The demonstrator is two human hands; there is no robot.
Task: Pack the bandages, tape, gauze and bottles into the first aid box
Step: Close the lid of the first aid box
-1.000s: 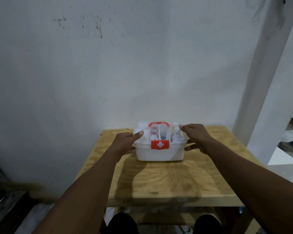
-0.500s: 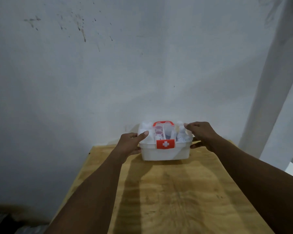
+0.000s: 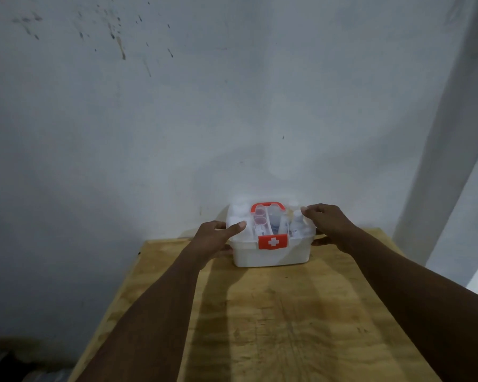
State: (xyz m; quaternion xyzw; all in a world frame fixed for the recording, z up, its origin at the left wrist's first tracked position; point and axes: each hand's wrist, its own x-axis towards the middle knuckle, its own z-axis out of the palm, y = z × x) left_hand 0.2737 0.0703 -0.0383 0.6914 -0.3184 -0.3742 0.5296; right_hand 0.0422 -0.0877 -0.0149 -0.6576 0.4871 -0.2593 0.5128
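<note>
The white first aid box (image 3: 271,256) sits at the far edge of the wooden table (image 3: 273,326), close to the wall. It has a clear lid, a red handle (image 3: 267,207) and a red latch with a white cross (image 3: 273,241). Through the lid I make out bottles (image 3: 297,227) and small pinkish cups (image 3: 260,217); other contents are blurred. My left hand (image 3: 215,238) grips the box's left end, thumb on the lid. My right hand (image 3: 327,224) grips the right end, fingers over the lid corner.
A stained grey-white wall (image 3: 204,106) rises directly behind the box. A white pillar (image 3: 447,147) stands at the right. The table's left edge drops to a dark floor.
The box has slid away from me toward the wall with both hands on its ends, and my view has moved closer over the table.
</note>
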